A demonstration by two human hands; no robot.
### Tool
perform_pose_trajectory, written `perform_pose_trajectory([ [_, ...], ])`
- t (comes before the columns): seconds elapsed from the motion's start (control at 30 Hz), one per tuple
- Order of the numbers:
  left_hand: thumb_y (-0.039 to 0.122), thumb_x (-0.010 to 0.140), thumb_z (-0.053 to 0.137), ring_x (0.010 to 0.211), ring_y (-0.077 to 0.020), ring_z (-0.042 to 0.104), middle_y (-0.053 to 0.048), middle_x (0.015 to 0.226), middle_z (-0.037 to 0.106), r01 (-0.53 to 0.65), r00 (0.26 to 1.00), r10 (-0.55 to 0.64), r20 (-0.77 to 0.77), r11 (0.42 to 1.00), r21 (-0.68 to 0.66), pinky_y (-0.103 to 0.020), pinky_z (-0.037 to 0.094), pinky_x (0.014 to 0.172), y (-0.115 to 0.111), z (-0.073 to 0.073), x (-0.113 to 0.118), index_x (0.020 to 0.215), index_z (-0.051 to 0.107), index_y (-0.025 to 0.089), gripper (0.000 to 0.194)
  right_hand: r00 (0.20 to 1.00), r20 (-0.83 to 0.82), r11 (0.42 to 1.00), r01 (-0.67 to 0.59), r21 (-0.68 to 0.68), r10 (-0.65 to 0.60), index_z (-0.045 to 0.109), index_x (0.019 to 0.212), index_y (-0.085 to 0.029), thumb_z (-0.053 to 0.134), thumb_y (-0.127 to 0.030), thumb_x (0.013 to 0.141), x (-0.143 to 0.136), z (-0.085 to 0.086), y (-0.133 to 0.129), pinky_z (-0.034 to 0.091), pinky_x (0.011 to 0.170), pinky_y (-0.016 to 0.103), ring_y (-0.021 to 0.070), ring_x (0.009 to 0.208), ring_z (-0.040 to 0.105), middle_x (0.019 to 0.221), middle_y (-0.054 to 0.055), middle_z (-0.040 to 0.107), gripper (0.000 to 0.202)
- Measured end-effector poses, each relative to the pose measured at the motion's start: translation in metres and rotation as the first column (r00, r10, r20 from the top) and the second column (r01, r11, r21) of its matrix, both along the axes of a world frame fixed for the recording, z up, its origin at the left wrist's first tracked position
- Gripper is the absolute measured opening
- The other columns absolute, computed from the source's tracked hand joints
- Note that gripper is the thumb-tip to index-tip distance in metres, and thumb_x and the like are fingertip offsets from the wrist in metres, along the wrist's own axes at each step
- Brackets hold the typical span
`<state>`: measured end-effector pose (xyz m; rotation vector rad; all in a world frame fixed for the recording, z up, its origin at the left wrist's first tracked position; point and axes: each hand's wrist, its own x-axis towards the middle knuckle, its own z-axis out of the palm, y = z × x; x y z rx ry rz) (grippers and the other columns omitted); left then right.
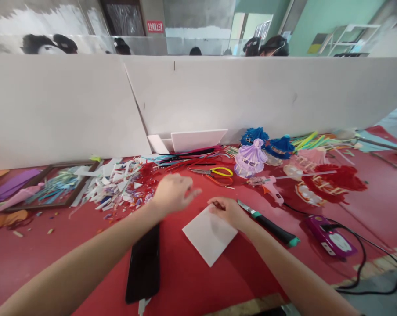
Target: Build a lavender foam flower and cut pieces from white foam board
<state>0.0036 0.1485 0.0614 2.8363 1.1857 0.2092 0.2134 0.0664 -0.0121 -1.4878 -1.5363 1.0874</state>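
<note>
My left hand hovers over the red tabletop, left of a white square board. Its fingers are loosely bent, with a gap between thumb and fingers and nothing visible in it. My right hand is at the board's far corner, its fingertips pinched together. A small dark bit shows at those fingertips, too small to name. Right of this hand lies a utility knife with a black and green handle. Scissors with yellow and red handles lie beyond both hands. A black phone rests below my left forearm.
A pink glue gun lies at the right, near a purple power box with black cables. Behind it stand a lilac carousel-like ornament and several blue and red ones. Paper scraps and a wooden frame are left. A white partition closes the back.
</note>
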Motion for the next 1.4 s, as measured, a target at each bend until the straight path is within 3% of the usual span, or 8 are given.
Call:
perform_pose_trajectory([
  [0.1, 0.061, 0.084, 0.049, 0.088, -0.0247, 0.06, -0.011, 0.094, 0.066, 0.141, 0.99, -0.143, -0.02, 0.989, -0.047, -0.036, 0.047, 0.076, -0.047, -0.017, 0.007, 0.095, 0.063, 0.018, 0.047, 0.981, 0.192, 0.998, 0.013, 0.056, -0.023, 0.058, 0.114, -0.017, 0.054, -0.033, 0.092, 0.007, -0.002, 0.021, 0.053, 0.082, 0.038, 0.018, 0.096, 0.061, 0.115, 0.008, 0.06, 0.027],
  [0.2, 0.064, 0.078, 0.056, 0.111, -0.03, 0.054, -0.012, 0.122, 0.06, 0.244, 0.968, -0.247, -0.03, 0.966, -0.084, -0.041, 0.045, 0.088, -0.075, -0.036, 0.003, 0.115, 0.059, 0.022, 0.057, 0.922, 0.358, 0.987, 0.117, 0.107, -0.148, 0.056, 0.118, -0.018, 0.054, -0.033, 0.092, 0.031, -0.005, 0.037, 0.052, 0.085, 0.041, 0.0198, 0.101, 0.06, 0.12, 0.009, 0.058, 0.03],
  [0.33, 0.066, 0.078, 0.055, 0.135, -0.0361, 0.032, -0.006, 0.147, 0.042, 0.324, 0.943, -0.331, -0.044, 0.939, -0.116, -0.051, 0.036, 0.102, -0.086, -0.058, -0.005, 0.134, 0.046, 0.031, 0.067, 0.801, 0.535, 0.963, 0.237, 0.127, -0.268, 0.055, 0.119, -0.017, 0.056, -0.033, 0.091, 0.065, -0.008, 0.049, 0.052, 0.085, 0.042, 0.0208, 0.102, 0.06, 0.121, 0.009, 0.058, 0.032],
  [0.47, 0.065, 0.082, 0.049, 0.134, -0.0392, 0.032, -0.006, 0.148, 0.042, 0.311, 0.946, -0.318, -0.056, 0.944, -0.11, -0.056, 0.036, 0.1, -0.091, -0.066, -0.005, 0.137, 0.044, 0.031, 0.065, 0.728, 0.631, 0.962, 0.241, 0.13, -0.268, 0.056, 0.118, -0.017, 0.055, -0.033, 0.092, 0.074, -0.009, 0.05, 0.052, 0.085, 0.041, 0.02, 0.1, 0.06, 0.119, 0.009, 0.058, 0.03],
  [0.73, 0.045, 0.093, 0.044, 0.107, -0.0315, 0.057, -0.008, 0.13, 0.058, 0.269, 0.96, -0.27, -0.068, 0.963, -0.022, -0.055, 0.041, 0.093, -0.124, -0.054, 0.004, 0.124, 0.056, 0.025, 0.038, 0.805, 0.589, 0.964, -0.094, 0.248, -0.073, 0.062, 0.096, -0.016, 0.055, -0.029, 0.092, 0.023, 0.012, 0.011, 0.051, 0.083, 0.037, 0.0165, 0.091, 0.061, 0.1, 0.005, 0.064, 0.016],
  [0.9, 0.038, 0.09, 0.054, 0.098, -0.0267, 0.061, -0.012, 0.118, 0.063, 0.232, 0.969, -0.23, -0.091, 0.973, 0.014, -0.041, 0.051, 0.08, -0.134, -0.062, 0.007, 0.122, 0.055, 0.016, 0.039, 0.846, 0.523, 0.919, -0.28, 0.277, 0.101, 0.06, 0.08, -0.02, 0.052, -0.017, 0.091, -0.014, 0.005, -0.017, 0.047, 0.077, 0.03, 0.0161, 0.082, 0.057, 0.083, 0.002, 0.064, 0.014],
  [1.17, 0.052, 0.086, 0.054, 0.127, -0.0366, 0.045, -0.013, 0.123, 0.061, 0.175, 0.982, -0.168, -0.083, 0.98, 0.09, -0.046, 0.046, 0.099, -0.143, -0.083, 0.01, 0.125, 0.055, 0.009, 0.057, 0.882, 0.448, 0.904, -0.303, 0.303, 0.146, 0.063, 0.085, -0.02, 0.058, -0.018, 0.088, -0.014, -0.01, -0.021, 0.045, 0.081, 0.033, 0.0184, 0.089, 0.054, 0.09, 0.005, 0.062, 0.006],
  [1.4, 0.037, 0.091, 0.053, 0.115, -0.0398, 0.056, -0.016, 0.112, 0.064, 0.191, 0.978, -0.18, -0.109, 0.977, 0.098, -0.047, 0.054, 0.085, -0.141, -0.073, 0.023, 0.119, 0.06, 0.01, 0.04, 0.904, 0.395, 0.909, -0.295, 0.294, 0.165, 0.065, 0.089, -0.019, 0.055, -0.022, 0.089, -0.009, -0.012, -0.021, 0.045, 0.08, 0.033, 0.0184, 0.089, 0.054, 0.091, 0.005, 0.061, 0.01],
])
